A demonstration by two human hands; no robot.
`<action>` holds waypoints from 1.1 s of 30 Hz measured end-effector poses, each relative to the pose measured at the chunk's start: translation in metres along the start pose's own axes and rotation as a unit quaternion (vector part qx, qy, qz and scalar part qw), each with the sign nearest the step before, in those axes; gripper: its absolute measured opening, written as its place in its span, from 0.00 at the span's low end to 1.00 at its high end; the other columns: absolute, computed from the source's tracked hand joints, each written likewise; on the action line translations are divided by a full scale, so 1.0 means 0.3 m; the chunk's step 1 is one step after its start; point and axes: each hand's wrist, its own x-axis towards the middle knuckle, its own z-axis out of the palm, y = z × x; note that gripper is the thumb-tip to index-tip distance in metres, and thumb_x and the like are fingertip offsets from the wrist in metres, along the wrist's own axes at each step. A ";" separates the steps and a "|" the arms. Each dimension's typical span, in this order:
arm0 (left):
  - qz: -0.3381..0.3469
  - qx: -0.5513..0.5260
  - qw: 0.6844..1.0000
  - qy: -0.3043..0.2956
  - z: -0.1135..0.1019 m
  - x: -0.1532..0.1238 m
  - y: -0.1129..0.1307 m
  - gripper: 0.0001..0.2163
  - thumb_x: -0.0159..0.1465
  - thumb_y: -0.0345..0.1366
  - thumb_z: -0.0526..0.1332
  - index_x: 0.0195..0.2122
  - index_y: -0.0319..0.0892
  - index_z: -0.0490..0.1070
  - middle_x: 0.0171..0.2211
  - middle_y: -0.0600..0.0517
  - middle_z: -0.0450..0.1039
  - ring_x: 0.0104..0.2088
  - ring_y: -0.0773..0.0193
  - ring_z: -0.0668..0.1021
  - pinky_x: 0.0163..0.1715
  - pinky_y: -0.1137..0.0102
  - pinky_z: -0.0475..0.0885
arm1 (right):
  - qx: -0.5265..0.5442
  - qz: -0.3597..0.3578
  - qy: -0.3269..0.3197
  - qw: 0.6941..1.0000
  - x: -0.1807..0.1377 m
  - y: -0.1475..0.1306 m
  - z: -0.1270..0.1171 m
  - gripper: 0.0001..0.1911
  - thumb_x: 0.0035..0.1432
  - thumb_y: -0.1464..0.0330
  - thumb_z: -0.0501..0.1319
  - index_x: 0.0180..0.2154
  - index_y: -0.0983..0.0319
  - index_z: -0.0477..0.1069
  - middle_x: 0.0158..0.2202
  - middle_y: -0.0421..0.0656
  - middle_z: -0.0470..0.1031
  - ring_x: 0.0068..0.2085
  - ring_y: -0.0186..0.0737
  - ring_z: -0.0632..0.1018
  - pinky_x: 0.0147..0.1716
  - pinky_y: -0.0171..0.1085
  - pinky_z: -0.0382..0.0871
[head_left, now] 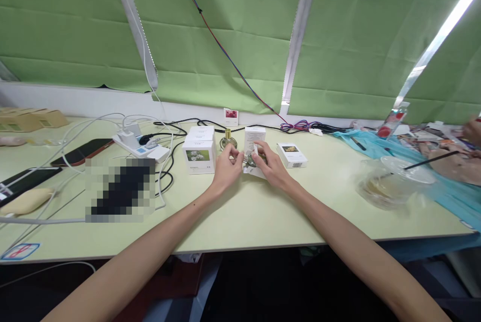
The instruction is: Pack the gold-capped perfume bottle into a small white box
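Note:
Both hands meet over the middle of the desk. My right hand [273,164] is closed around a small, dark, shiny glass bottle [251,160], partly hidden by the fingers. A white piece of paper or card [256,172] shows beneath it. At the bottle's left end, my left hand [228,167] pinches with thumb and fingertips. Just behind that hand stands a round glass bottle with a gold cap [227,140]. An upright white carton [255,135] rises behind the held bottle.
Stacked white flower-picture boxes [199,154] stand left of my hands; a flat white box [292,155] lies right. Left are a power strip [139,147], cables and phones [84,152]. A bagged cup with straw [391,181], blue cloth [353,141] and another person's hand [472,130] are right.

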 end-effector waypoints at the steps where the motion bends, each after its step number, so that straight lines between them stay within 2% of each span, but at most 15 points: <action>1: -0.001 -0.002 1.000 0.000 0.000 0.000 0.001 0.13 0.63 0.40 0.62 0.29 0.44 0.57 0.27 0.57 0.65 0.18 0.74 0.65 0.20 0.74 0.58 | 0.000 0.001 0.000 1.000 0.000 -0.001 -0.001 0.29 0.71 0.51 0.52 0.65 0.59 0.61 0.50 0.49 0.79 0.45 0.45 0.78 0.50 0.44 0.71; 6: -0.009 -0.017 1.000 -0.008 -0.001 0.000 0.000 0.13 0.64 0.41 0.63 0.30 0.44 0.58 0.28 0.56 0.67 0.19 0.73 0.66 0.20 0.73 0.59 | 0.001 0.002 -0.002 1.000 0.000 -0.001 -0.002 0.29 0.71 0.51 0.52 0.65 0.59 0.61 0.49 0.48 0.79 0.44 0.44 0.78 0.48 0.42 0.71; 25: -0.024 -0.041 0.998 -0.035 -0.001 0.009 -0.015 0.14 0.62 0.43 0.63 0.29 0.45 0.58 0.26 0.57 0.66 0.19 0.70 0.68 0.20 0.73 0.59 | 0.010 -0.014 -0.020 1.000 -0.002 0.001 -0.003 0.28 0.71 0.51 0.53 0.65 0.58 0.62 0.53 0.49 0.79 0.52 0.47 0.78 0.53 0.44 0.71; 33: -0.029 -0.027 0.999 -0.034 0.000 0.006 -0.015 0.14 0.63 0.43 0.62 0.28 0.45 0.58 0.24 0.58 0.65 0.18 0.71 0.65 0.19 0.73 0.57 | -0.005 -0.010 -0.019 1.000 -0.002 -0.002 0.000 0.28 0.71 0.51 0.52 0.65 0.58 0.61 0.51 0.48 0.79 0.49 0.46 0.78 0.50 0.43 0.71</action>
